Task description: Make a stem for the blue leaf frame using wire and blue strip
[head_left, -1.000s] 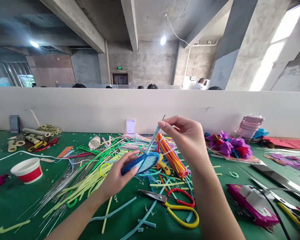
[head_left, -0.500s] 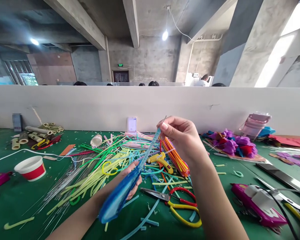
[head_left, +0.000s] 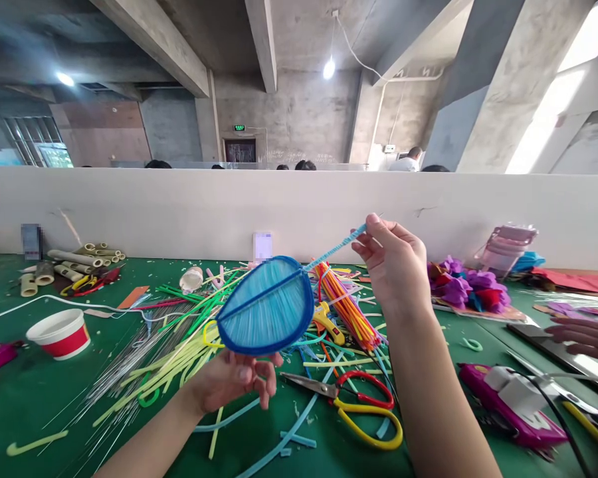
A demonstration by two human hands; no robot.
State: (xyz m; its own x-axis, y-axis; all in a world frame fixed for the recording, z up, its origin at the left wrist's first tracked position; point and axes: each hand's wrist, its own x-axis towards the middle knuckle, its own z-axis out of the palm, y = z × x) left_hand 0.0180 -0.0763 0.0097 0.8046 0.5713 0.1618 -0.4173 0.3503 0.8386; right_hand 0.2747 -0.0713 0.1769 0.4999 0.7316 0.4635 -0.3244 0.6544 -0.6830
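Observation:
My right hand [head_left: 396, 265] pinches the light blue fuzzy stem of a blue leaf-shaped piece [head_left: 269, 307] and holds it up flat towards me, above the table. My left hand [head_left: 234, 378] hovers just under the leaf with fingers loosely curled, holding nothing, its fingertips close to the leaf's lower rim. Beneath them lie a heap of coloured pipe cleaners [head_left: 199, 325] and an orange bundle [head_left: 346, 309].
Red and yellow scissors [head_left: 349, 401] lie on the green table [head_left: 40, 411] near my right forearm, a yellow glue gun [head_left: 326, 318] behind them. A red-and-white cup [head_left: 60, 332] stands left, a pink tool [head_left: 508, 405] right. Another person's hand [head_left: 583, 335] rests at far right. Purple flowers [head_left: 461, 289] sit by the white partition [head_left: 129, 212].
My right hand has lifted and moved right, swinging the blue leaf up from beside my left wrist to face me. My left hand has let go and dropped beneath it.

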